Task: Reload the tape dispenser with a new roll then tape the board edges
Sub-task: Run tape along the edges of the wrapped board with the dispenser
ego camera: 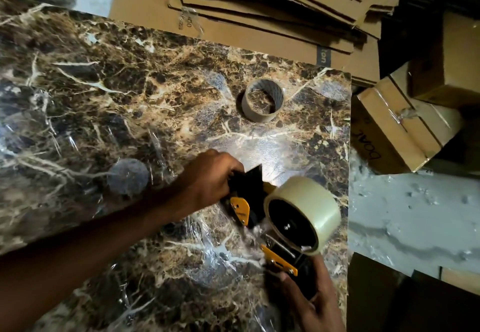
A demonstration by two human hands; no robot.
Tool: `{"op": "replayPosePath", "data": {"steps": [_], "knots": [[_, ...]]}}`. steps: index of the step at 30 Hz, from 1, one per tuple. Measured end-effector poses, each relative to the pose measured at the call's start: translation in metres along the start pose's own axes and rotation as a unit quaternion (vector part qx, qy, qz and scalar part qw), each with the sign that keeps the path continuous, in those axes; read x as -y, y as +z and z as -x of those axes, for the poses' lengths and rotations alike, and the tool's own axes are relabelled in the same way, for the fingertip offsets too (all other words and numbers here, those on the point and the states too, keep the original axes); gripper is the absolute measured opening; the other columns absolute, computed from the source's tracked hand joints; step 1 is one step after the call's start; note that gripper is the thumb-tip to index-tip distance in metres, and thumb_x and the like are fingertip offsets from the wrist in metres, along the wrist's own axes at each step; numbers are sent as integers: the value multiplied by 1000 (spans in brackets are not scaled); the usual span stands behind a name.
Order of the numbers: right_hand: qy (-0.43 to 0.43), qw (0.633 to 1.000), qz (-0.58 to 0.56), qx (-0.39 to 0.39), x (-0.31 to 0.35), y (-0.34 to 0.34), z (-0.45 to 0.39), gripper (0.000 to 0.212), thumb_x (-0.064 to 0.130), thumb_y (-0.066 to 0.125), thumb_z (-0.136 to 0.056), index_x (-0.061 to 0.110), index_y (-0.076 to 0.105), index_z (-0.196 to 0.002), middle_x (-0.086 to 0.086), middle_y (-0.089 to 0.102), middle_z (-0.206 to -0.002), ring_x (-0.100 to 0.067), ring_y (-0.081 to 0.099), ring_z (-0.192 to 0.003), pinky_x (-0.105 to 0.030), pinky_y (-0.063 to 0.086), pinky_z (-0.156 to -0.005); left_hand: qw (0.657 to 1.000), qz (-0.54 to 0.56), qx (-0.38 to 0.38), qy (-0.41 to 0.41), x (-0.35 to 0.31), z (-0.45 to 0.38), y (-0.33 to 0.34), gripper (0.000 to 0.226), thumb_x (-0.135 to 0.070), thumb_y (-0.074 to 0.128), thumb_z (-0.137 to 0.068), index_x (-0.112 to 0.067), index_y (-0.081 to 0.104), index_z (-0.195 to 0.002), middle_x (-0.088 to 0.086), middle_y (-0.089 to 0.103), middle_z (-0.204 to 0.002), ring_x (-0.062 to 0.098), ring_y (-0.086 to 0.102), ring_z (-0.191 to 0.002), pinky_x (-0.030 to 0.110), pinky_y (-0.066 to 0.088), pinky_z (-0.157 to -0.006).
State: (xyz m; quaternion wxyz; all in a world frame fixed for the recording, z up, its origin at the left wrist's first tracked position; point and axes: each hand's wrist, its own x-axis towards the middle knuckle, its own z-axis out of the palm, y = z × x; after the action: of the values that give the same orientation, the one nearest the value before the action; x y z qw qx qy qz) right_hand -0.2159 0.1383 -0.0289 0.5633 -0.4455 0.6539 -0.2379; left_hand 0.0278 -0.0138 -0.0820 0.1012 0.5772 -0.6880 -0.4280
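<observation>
The dispenser point(255, 208) lies low over the board point(130, 93), its long axis running from near right to far left. The roll point(304, 212) sits on it. The left hand point(207, 178) grasps the far end; the right hand point(309, 295) grasps the handle, both arms reaching forward.

two bare forearms, no sleeves, hands point(207, 176) seemingly ringless

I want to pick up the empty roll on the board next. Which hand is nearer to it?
Left. The left hand grips the dispenser just below the empty roll; the right hand is farther down.
</observation>
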Motion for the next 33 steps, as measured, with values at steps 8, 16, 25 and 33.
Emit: {"op": "replayPosePath", "data": {"steps": [8,16,25,33], "knots": [[21,996,48,-67,-42,-15,29,60,-10,78,-77,33,62,-116,29,74,-101,24,62,-94,0,44,-83,988,-125,3,88,-17,14,58,21,1,70,-83,-19,72,-89,4,73,-81,28,72,-76,44,60,-65],[7,996,78,-50,-79,-53,50,68,9,76,-87,63,53,-122,23,72,-118,1,65,-116,-20,52,-97,948,-293,-70,106,-46,12,74,13,-30,75,-94,-28,72,-106,-1,72,-106,27,73,-90,37,59,-69],[-88,981,158,-70,-114,-61,43,43,44,64,-91,27,55,-129,3,48,-142,-16,40,-135,-48,41,-109,871,-427,-61,235,-12,42,100,96,4,72,-79,-24,35,-162,4,10,-174,36,17,-160,61,20,-127],[-105,981,157,-54,-125,-63,40,43,43,64,-90,28,54,-128,11,48,-139,-23,39,-138,-54,40,-108,870,-404,-6,282,-1,61,105,53,-46,28,-112,-11,56,-141,12,62,-146,19,14,-154,54,26,-128]]}}
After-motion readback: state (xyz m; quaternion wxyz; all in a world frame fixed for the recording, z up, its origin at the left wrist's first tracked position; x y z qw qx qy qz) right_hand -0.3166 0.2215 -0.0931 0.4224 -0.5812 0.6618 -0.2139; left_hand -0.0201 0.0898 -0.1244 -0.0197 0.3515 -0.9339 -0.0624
